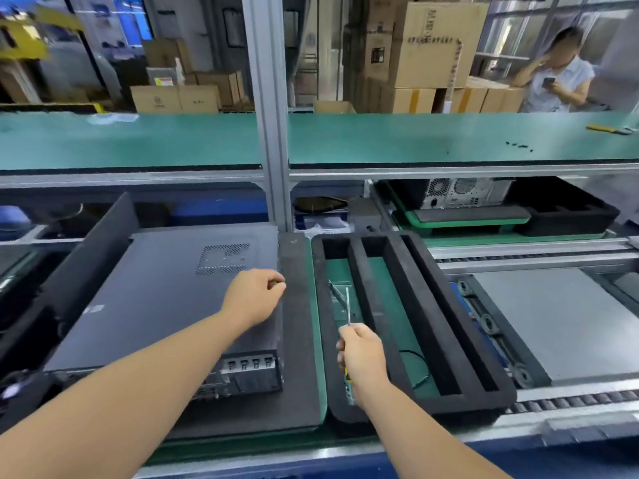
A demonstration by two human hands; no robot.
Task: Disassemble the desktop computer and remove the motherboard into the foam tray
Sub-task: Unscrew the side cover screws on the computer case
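**Case lid on, screwdriver in hand**

I see the desktop computer (pixel 166 299) lying on its side on a black foam pad (pixel 301 340), toward the left end of the conveyor bench (pixel 518 430). Side panel faces up, vent holes near its far right corner. Port end points at me, at the pad's near edge.

Left hand (pixel 254 297) sits over the panel's right edge, fingers curled in with the thumb against the fingertips. I cannot tell whether it pinches anything or just touches the panel.

Right hand (pixel 361 354) is wrapped around the handle of a screwdriver (pixel 348 307); a bit of yellow shows below the fist. The metal shaft points away from me, over the left slot of the foam tray (pixel 446 326).

The foam tray sits just right of the pad, on a green mat. Long slots, black dividers; a thin wire loop lies in the middle one, near end.

Right of the tray, a grey plate (pixel 560 323) rests on the rollers. Behind it, a second computer (pixel 463 191) stands in another black foam tray. A person (pixel 560 74) stands beyond the green shelf (pixel 449 136), far right.
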